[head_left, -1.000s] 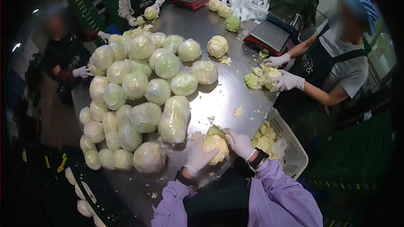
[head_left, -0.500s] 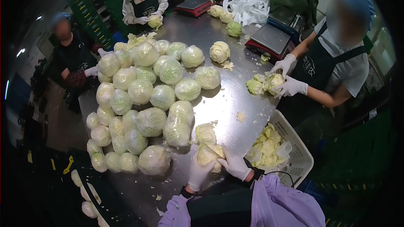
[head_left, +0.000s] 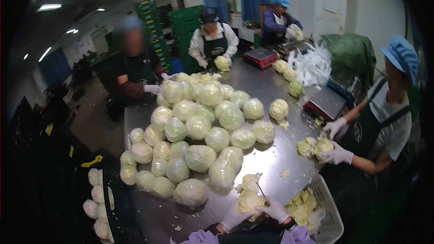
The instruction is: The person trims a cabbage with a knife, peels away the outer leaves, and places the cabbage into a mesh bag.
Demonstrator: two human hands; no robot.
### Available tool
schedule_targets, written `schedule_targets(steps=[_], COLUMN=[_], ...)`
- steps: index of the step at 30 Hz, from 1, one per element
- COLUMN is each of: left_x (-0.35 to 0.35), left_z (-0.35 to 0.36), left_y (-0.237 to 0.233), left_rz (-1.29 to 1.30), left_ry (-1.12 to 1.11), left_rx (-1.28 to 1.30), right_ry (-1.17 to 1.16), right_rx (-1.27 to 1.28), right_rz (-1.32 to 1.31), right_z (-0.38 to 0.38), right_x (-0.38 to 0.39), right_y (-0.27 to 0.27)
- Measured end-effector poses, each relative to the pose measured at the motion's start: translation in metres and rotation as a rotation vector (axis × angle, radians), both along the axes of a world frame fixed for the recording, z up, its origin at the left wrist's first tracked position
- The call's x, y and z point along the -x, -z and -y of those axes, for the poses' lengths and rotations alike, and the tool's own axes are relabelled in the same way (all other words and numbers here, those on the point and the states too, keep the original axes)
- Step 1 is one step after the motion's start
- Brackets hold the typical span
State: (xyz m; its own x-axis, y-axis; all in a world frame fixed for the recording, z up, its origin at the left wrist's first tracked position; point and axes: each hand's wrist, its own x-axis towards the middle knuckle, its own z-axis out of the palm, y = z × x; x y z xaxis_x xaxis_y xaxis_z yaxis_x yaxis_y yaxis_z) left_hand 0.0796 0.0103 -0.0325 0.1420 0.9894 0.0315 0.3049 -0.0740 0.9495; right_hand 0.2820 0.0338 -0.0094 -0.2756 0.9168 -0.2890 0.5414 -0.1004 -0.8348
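Note:
At the near edge of the steel table [head_left: 289, 153], my gloved left hand [head_left: 236, 217] grips a pale yellow-green cabbage [head_left: 249, 203] from its left side. In my gloved right hand [head_left: 275, 210] is a knife [head_left: 261, 190], its thin blade pointing up and away over the cabbage's right side. The right fingers are closed round the handle, close to the cabbage. Touching the held cabbage on its far side is another unwrapped cabbage [head_left: 250, 182]. To my left lies a large pile of wrapped cabbages [head_left: 199, 158], the closest being a round wrapped one [head_left: 190, 193].
A white basket [head_left: 332, 212] of loose leaves stands by the table's right edge. One co-worker [head_left: 361, 126] on the right holds cabbage; others stand at the far side. Scales [head_left: 328, 101], white plastic bags [head_left: 309, 68] and a green sack [head_left: 350, 54] sit farther back.
My view has tilted up and swung left, so everything sits lower and farther right. The knife blade, earlier lying across the cabbage, now points upward.

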Motion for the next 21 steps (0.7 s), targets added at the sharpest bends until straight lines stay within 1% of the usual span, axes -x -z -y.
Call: schedule_targets(steps=[1, 2, 3, 4, 5, 6, 7, 8, 9, 10, 11, 12, 13, 14, 15, 16, 17, 18, 19, 21], left_x=[0.000, 0.002, 0.004, 0.004, 0.004, 0.003, 0.003, 0.004, 0.005, 0.004, 0.002, 0.002, 0.004, 0.004, 0.008, 0.010, 0.014, 0.018, 0.021, 0.019], left_z=[0.002, 0.001, 0.000, -0.002, -0.005, -0.008, -0.009, -0.013, -0.019, -0.015, -0.012, -0.013, -0.010, -0.015, -0.011, -0.009, -0.011, -0.013, -0.013, -0.012], left_y=[-0.007, -0.006, -0.004, -0.008, -0.013, -0.026, -0.032, -0.024, -0.011, 0.004, -0.008, -0.029, -0.045, -0.003, -0.045, -0.042, -0.031, -0.023, -0.011, -0.016], left_rz=[-0.082, -0.072, -0.055, -0.037, -0.028, -0.015, -0.006, -0.003, -0.007, -0.007, 0.125, 0.259, 0.296, 0.319, 0.343, 0.428, 0.336, 0.267, 0.263, 0.415], left_ry=[-0.008, -0.034, 0.001, 0.042, 0.030, 0.079, 0.129, 0.125, 0.147, 0.178, 0.200, 0.224, 0.179, 0.165, 0.135, 0.105, 0.112, 0.084, 0.060, 0.062], left_rx=[-0.030, -0.052, -0.046, -0.038, -0.053, -0.054, -0.049, -0.050, -0.059, -0.056, 0.009, 0.091, 0.101, 0.035, 0.142, 0.231, 0.235, 0.201, 0.209, 0.231], right_ry=[-0.013, -0.072, -0.099, -0.102, -0.098, -0.137, -0.145, -0.145, -0.137, -0.071, -0.061, -0.044, -0.006, 0.040, 0.061, 0.132, 0.158, 0.172, 0.180, 0.183], right_rx=[0.155, 0.039, -0.008, 0.097, 0.204, 0.088, 0.081, -0.038, -0.148, 0.003, -0.050, -0.090, -0.166, -0.188, -0.096, 0.011, -0.088, 0.000, 0.200, 0.123], right_rz=[-0.117, -0.100, -0.070, -0.049, -0.030, 0.032, 0.039, -0.018, -0.078, -0.025, -0.014, -0.001, 0.074, 0.022, 0.052, -0.007, -0.098, -0.115, -0.096, -0.171], right_z=[-0.002, -0.002, -0.001, 0.000, 0.002, 0.003, 0.001, 0.003, 0.009, 0.013, 0.013, 0.015, 0.018, 0.017, 0.016, 0.018, 0.021, 0.021, 0.018, 0.020], right_x=[-0.006, -0.012, -0.018, -0.019, -0.018, -0.020, -0.020, -0.018, -0.010, -0.008, -0.004, -0.003, -0.005, 0.000, 0.001, 0.001, 0.003, 0.005, 0.005, 0.001], right_y=[0.001, 0.019, 0.035, 0.029, 0.022, 0.035, 0.037, 0.040, 0.029, 0.017, 0.008, 0.010, 0.027, 0.019, 0.013, 0.021, 0.024, 0.010, -0.009, 0.007])
